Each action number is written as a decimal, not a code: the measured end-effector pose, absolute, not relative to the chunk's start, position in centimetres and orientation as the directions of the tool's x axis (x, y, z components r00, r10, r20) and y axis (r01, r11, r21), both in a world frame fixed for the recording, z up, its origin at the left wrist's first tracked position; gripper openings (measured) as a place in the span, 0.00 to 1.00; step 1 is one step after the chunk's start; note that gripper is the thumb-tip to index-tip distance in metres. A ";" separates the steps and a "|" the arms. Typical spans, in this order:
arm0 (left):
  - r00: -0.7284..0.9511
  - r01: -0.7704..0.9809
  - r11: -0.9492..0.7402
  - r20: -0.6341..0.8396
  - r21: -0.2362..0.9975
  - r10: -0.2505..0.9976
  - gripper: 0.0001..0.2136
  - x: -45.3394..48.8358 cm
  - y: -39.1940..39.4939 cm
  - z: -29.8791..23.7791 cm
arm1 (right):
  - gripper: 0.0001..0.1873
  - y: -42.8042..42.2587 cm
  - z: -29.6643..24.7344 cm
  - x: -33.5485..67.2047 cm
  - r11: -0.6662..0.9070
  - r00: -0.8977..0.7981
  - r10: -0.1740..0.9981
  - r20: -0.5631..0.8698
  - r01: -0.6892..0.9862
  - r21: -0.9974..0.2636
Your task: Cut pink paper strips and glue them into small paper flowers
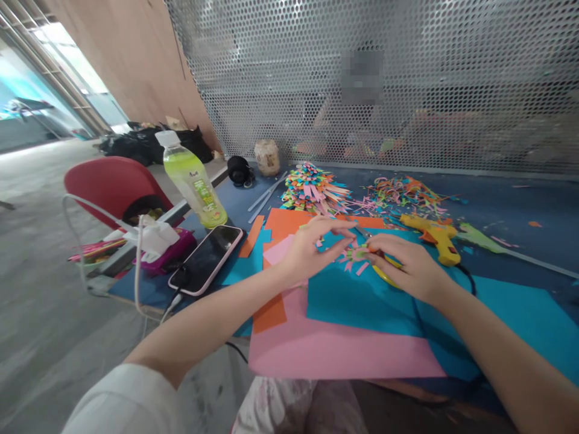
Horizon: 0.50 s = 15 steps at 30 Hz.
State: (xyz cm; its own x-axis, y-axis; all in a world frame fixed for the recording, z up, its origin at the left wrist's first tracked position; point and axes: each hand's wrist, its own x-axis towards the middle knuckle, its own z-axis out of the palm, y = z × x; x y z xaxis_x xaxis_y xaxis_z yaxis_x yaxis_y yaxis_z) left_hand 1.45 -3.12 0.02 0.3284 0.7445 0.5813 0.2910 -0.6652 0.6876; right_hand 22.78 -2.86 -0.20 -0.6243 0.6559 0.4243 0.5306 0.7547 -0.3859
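Observation:
My left hand (312,247) and my right hand (402,265) meet over a small fringed paper piece (357,253) in pink and green. Both pinch it between fingertips, just above a teal paper sheet (362,301). Yellow-handled scissors (384,271) lie under my right hand, partly hidden by it. A pink paper sheet (335,349) lies at the table's near edge, with orange sheets (284,223) behind my left hand.
A yellow glue gun (434,235) lies right of my hands. Piles of cut paper strips (316,187) sit behind. A phone (208,258) and a green drink bottle (192,181) stand left, by a red chair (113,181). A person sits behind the perforated screen (452,72).

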 end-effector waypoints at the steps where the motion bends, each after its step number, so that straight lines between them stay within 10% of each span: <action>1: 0.329 0.281 -0.649 0.564 0.707 0.757 0.13 1.5 -3.1 0.0 | 0.08 -2.8 -0.2 22.8 0.755 -0.624 0.656 0.425 0.534 -0.382; 15: 0.389 0.120 -0.461 0.386 0.879 0.837 0.14 1.6 -2.7 -0.6 | 0.08 -2.7 -0.4 23.0 0.748 -0.634 0.662 0.400 0.536 -0.390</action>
State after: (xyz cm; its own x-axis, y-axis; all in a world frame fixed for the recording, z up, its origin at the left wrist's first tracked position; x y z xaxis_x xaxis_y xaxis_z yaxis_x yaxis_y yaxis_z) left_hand 1.56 -2.66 -0.63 0.3888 0.8366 0.3860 0.1205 -0.4615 0.8789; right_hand 22.95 -2.70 -0.38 -0.6338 0.6623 0.3995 0.5364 0.7485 -0.3899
